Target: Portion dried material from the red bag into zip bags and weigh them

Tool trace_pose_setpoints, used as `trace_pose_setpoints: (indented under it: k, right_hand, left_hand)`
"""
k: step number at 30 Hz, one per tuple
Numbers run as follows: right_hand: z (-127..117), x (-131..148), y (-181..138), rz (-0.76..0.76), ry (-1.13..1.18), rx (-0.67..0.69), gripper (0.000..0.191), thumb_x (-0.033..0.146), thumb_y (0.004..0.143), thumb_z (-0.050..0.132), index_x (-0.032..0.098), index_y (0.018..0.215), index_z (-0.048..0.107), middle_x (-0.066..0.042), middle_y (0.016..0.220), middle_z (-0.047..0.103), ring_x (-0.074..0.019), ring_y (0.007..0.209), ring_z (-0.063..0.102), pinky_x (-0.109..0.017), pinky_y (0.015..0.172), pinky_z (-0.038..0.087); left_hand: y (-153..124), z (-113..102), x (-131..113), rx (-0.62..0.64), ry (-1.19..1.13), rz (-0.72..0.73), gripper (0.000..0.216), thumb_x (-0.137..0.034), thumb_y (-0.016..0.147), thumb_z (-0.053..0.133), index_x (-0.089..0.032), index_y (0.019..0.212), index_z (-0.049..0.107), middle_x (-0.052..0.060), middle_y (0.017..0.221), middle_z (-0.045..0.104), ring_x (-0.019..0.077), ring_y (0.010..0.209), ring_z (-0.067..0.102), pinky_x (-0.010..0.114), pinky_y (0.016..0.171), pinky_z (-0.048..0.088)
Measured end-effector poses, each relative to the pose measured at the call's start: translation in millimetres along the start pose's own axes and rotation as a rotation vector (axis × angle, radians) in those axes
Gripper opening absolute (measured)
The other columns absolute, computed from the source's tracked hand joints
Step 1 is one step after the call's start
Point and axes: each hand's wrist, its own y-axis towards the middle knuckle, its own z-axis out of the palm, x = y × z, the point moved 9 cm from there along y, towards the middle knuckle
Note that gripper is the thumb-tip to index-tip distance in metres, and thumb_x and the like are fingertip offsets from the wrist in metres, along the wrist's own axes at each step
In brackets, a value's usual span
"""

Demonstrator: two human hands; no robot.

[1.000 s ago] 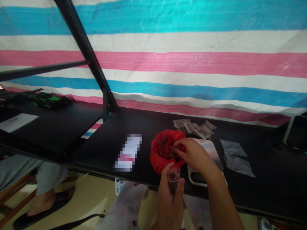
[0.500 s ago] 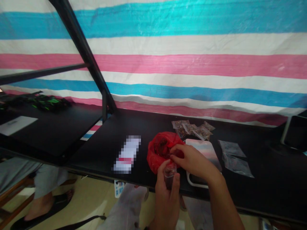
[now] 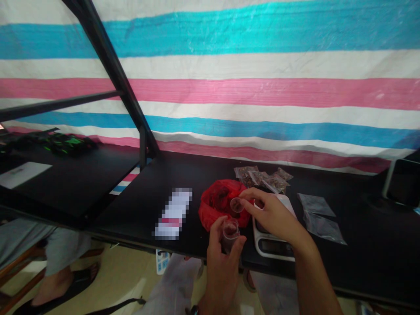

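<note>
My left hand [image 3: 222, 267] grips a small clear plastic cup [image 3: 229, 231] with dark contents, held upright just in front of the black table's edge. My right hand [image 3: 271, 214] pinches a second small clear cup [image 3: 236, 204] above the open red plastic bag [image 3: 218, 206], which holds dark dried pieces. Behind my right hand a white digital scale [image 3: 274, 250] with a shiny top sits on the table.
Several small filled clear packets [image 3: 262, 176] lie behind the bag; empty clear packets [image 3: 320, 215] lie to the right. A blurred white card [image 3: 173, 212] lies left of the bag. A black metal frame [image 3: 131, 100] rises at left. Another person's leg and sandal [image 3: 52, 280] show under the left table.
My right hand came out of the red bag and now holds a small clear cup above it. My left hand stays gripping its cup near the table edge.
</note>
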Motion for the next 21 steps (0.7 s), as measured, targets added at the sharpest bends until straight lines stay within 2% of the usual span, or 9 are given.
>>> trace_pose_setpoints:
  k: [3, 8, 12, 15, 21]
  right_hand:
    - [-2.7, 14.7, -5.1, -0.055, 0.021, 0.000, 0.016, 0.032, 0.101, 0.066, 0.025, 0.107, 0.079, -0.002, 0.110, 0.082, -0.0189, 0.099, 0.073, -0.031, 0.091, 0.054]
    - [1.8, 38.9, -16.7, -0.066, 0.007, 0.061, 0.019, 0.023, 0.092, 0.076, 0.028, 0.110, 0.079, -0.001, 0.114, 0.081, -0.0206, 0.107, 0.073, -0.032, 0.096, 0.054]
    - [8.6, 43.4, -22.6, -0.052, -0.012, 0.077, 0.033, 0.016, 0.087, 0.077, 0.031, 0.116, 0.079, 0.001, 0.121, 0.080, -0.0205, 0.111, 0.072, -0.032, 0.098, 0.054]
    - [11.3, 45.0, -24.5, -0.077, 0.004, 0.083, 0.036, 0.012, 0.087, 0.076, 0.033, 0.117, 0.078, 0.002, 0.122, 0.080, -0.0197, 0.115, 0.071, -0.032, 0.102, 0.052]
    - [2.7, 46.9, -20.9, -0.065, -0.039, 0.011, 0.032, 0.018, 0.091, 0.075, 0.032, 0.120, 0.078, 0.001, 0.117, 0.080, -0.0181, 0.098, 0.072, -0.029, 0.085, 0.054]
  left_hand:
    - [7.3, -1.7, 1.7, 0.006, -0.017, 0.005, 0.053, -0.040, 0.081, 0.084, -0.023, 0.127, 0.067, 0.009, 0.119, 0.077, 0.0279, 0.111, 0.074, 0.042, 0.100, 0.057]
    - [15.1, 0.9, 2.3, 0.073, -0.063, -0.004, 0.056, -0.039, 0.081, 0.085, -0.023, 0.131, 0.067, 0.009, 0.120, 0.078, 0.0272, 0.108, 0.076, 0.038, 0.094, 0.060]
    - [14.7, 4.0, -6.3, 0.094, -0.087, 0.010, 0.054, -0.041, 0.085, 0.082, -0.024, 0.134, 0.066, 0.009, 0.123, 0.078, 0.0271, 0.109, 0.076, 0.040, 0.096, 0.060]
    - [13.6, 6.9, -12.6, 0.102, -0.073, 0.027, 0.050, -0.039, 0.087, 0.080, -0.024, 0.132, 0.066, 0.009, 0.124, 0.078, 0.0278, 0.112, 0.076, 0.041, 0.099, 0.059]
    - [14.8, -0.7, -7.9, 0.036, -0.041, 0.034, 0.051, -0.038, 0.084, 0.081, -0.022, 0.131, 0.066, 0.009, 0.118, 0.078, 0.0271, 0.110, 0.075, 0.040, 0.098, 0.058]
